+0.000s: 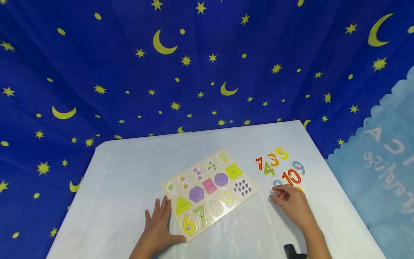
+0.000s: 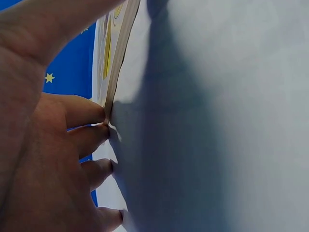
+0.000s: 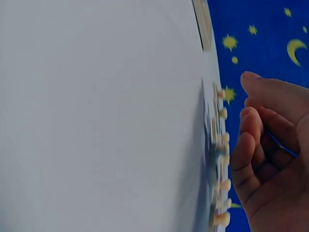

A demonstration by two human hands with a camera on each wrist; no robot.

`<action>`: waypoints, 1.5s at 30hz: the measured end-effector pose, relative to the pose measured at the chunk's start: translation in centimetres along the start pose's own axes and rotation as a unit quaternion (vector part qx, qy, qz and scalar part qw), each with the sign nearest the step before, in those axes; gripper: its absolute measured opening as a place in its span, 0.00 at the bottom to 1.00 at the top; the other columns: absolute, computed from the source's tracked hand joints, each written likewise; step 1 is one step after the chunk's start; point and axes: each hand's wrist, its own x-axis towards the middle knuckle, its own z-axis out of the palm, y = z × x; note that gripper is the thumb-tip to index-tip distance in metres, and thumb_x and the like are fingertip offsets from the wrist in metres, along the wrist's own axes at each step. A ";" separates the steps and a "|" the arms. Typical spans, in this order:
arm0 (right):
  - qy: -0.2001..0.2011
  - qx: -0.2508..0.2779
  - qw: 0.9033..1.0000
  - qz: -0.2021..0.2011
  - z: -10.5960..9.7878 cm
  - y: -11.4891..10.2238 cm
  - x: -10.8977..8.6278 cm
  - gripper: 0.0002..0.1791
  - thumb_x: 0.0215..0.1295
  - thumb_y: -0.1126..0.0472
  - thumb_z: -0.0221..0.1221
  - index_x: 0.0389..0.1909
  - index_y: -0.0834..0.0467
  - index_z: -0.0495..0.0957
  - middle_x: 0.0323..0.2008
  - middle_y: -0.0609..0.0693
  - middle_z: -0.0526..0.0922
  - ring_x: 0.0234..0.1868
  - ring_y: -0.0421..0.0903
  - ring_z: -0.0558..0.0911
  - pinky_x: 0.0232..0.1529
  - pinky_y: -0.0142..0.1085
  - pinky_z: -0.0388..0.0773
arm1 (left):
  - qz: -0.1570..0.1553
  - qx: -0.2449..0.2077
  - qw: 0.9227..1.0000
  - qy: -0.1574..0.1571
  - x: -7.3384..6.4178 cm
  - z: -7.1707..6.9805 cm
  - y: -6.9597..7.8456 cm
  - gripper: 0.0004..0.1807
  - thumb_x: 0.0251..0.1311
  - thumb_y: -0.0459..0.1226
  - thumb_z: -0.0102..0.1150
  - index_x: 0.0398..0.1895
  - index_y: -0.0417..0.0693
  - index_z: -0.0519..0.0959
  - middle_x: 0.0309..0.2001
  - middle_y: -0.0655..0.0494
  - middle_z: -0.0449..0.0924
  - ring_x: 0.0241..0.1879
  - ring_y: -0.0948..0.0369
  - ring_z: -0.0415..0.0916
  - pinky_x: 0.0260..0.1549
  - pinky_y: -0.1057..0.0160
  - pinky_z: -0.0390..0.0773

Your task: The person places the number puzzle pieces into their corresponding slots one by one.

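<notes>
A wooden number puzzle board lies slanted on the white table. My left hand spreads along its left edge; in the left wrist view the fingertips meet the board's side. Seated in the board are a yellow 6 and a green 7. Over the near side of the loose number pieces hovers my right hand, fingers loosely bent, nothing between them. Closest to its fingertips is a blue number piece, partly hidden, beside a red 10. Another yellow-orange piece is mostly covered by the hand.
Farther back in the loose group lie a red 1, a green 4, an orange 3, a yellow 5 and a blue 9. A black object stands at the near edge. Blue star-patterned cloth hangs behind the table.
</notes>
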 end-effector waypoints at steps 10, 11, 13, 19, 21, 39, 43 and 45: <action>0.050 0.014 0.998 0.031 -0.9 2.4 0.8 0.14 0.51 0.62 0.72 0.39 0.59 0.83 0.27 0.46 0.78 0.27 0.42 0.75 0.25 0.24 0.71 | 0.001 0.000 1.000 -0.007 0.6 -0.3 0.4 0.80 0.16 0.74 0.69 0.74 0.37 0.50 0.75 0.40 0.42 0.73 0.41 0.31 0.60 0.29 0.30; 0.055 0.015 0.998 0.030 -0.9 2.5 0.9 0.14 0.51 0.62 0.72 0.39 0.60 0.83 0.27 0.46 0.78 0.27 0.42 0.75 0.25 0.23 0.71 | 0.000 0.001 1.000 -0.008 0.6 -0.3 0.4 0.80 0.16 0.74 0.69 0.74 0.37 0.50 0.75 0.40 0.42 0.73 0.41 0.31 0.60 0.29 0.30; 0.062 0.016 0.998 0.026 -1.0 2.5 1.1 0.14 0.51 0.63 0.72 0.39 0.61 0.83 0.27 0.47 0.79 0.27 0.42 0.76 0.25 0.23 0.71 | -0.003 0.004 1.000 -0.008 0.7 -0.4 0.4 0.81 0.16 0.74 0.69 0.74 0.37 0.50 0.75 0.40 0.42 0.73 0.41 0.31 0.60 0.29 0.30; 0.071 0.013 0.997 0.038 -1.9 2.5 1.4 0.14 0.53 0.63 0.71 0.41 0.63 0.83 0.28 0.49 0.79 0.28 0.44 0.75 0.25 0.23 0.72 | -0.007 0.005 1.000 -0.013 0.8 -0.4 0.5 0.81 0.15 0.75 0.68 0.74 0.37 0.48 0.75 0.41 0.41 0.73 0.41 0.30 0.60 0.29 0.29; 0.074 0.012 0.996 0.046 -2.4 2.7 1.3 0.14 0.55 0.62 0.70 0.41 0.63 0.82 0.28 0.49 0.79 0.29 0.45 0.75 0.24 0.23 0.72 | -0.006 0.004 1.000 -0.014 0.9 -0.4 0.6 0.81 0.15 0.75 0.68 0.74 0.37 0.48 0.75 0.41 0.40 0.73 0.41 0.30 0.60 0.29 0.28; -0.005 0.041 0.985 0.168 -6.7 6.1 0.0 0.26 0.61 0.42 0.63 0.49 0.60 0.80 0.33 0.52 0.79 0.32 0.46 0.75 0.27 0.30 0.72 | 0.008 0.011 1.000 -0.020 1.2 -0.2 0.9 0.80 0.18 0.75 0.67 0.74 0.37 0.48 0.75 0.39 0.40 0.72 0.39 0.31 0.59 0.27 0.32; -0.017 0.061 0.986 0.154 -6.4 6.8 0.0 0.26 0.59 0.45 0.66 0.49 0.61 0.80 0.34 0.53 0.79 0.32 0.46 0.75 0.27 0.30 0.72 | -0.007 0.017 0.999 -0.028 0.9 -0.2 0.6 0.81 0.17 0.75 0.67 0.74 0.36 0.48 0.75 0.39 0.39 0.72 0.38 0.30 0.58 0.26 0.32; -0.018 0.066 0.987 0.147 -6.2 7.0 -0.1 0.25 0.58 0.46 0.67 0.49 0.61 0.80 0.33 0.53 0.79 0.32 0.46 0.75 0.27 0.30 0.73 | -0.011 0.017 0.999 -0.029 0.9 -0.2 0.5 0.81 0.17 0.75 0.67 0.74 0.36 0.48 0.75 0.39 0.39 0.72 0.38 0.30 0.58 0.26 0.32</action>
